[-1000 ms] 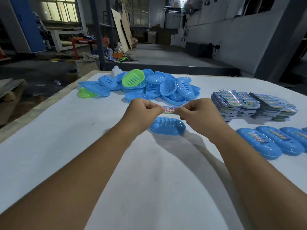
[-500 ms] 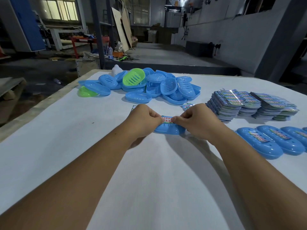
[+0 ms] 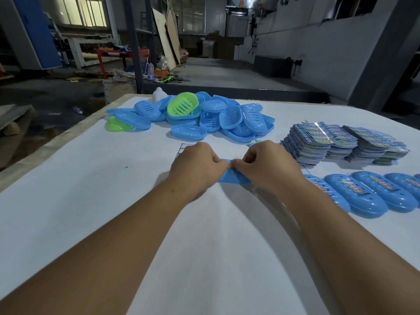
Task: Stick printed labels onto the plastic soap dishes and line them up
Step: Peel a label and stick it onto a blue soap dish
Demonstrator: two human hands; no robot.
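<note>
Blue soap dish (image 3: 231,177) now sits on the table (image 3: 91,201) under both hands, left hand (image 3: 196,164) and right hand (image 3: 266,165) lowered from mid-air, fingertips pinched together pressing the label (image 3: 230,165) down; next: join labelled row (image 3: 363,196).

The scene is viewed from a single head-worn wide-angle camera, aimed forward and down across the tabletop (image 3: 68,212), with the hands (image 3: 229,165) seen close and a workshop floor stretching beyond.
</note>
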